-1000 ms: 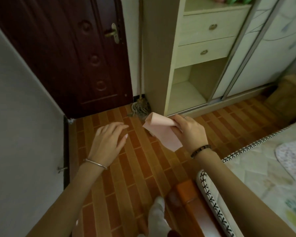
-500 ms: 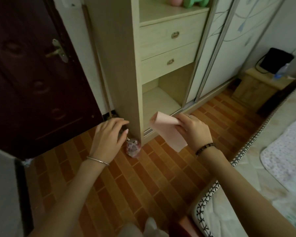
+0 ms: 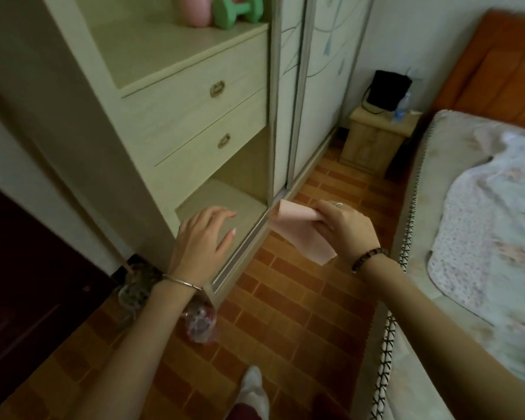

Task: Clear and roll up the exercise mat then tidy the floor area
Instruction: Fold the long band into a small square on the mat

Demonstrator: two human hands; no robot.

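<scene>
Pink and folded, a thin sheet (image 3: 299, 236) hung pinched in your right hand (image 3: 346, 228) just in front of the open bottom shelf (image 3: 222, 195) of the wardrobe (image 3: 194, 110), while your left hand (image 3: 200, 237) hovered over that shelf, fingers loosely spread and holding nothing. The exercise mat itself was nowhere in view, so you appeared to be in the tidying step, putting away a loose item above the brick-pattern floor (image 3: 285, 298) beside the bed (image 3: 431, 177). The next move likely called for carrying the sheet leftward into the wardrobe and laying it flat on the shelf, the free hand steadying it.
</scene>
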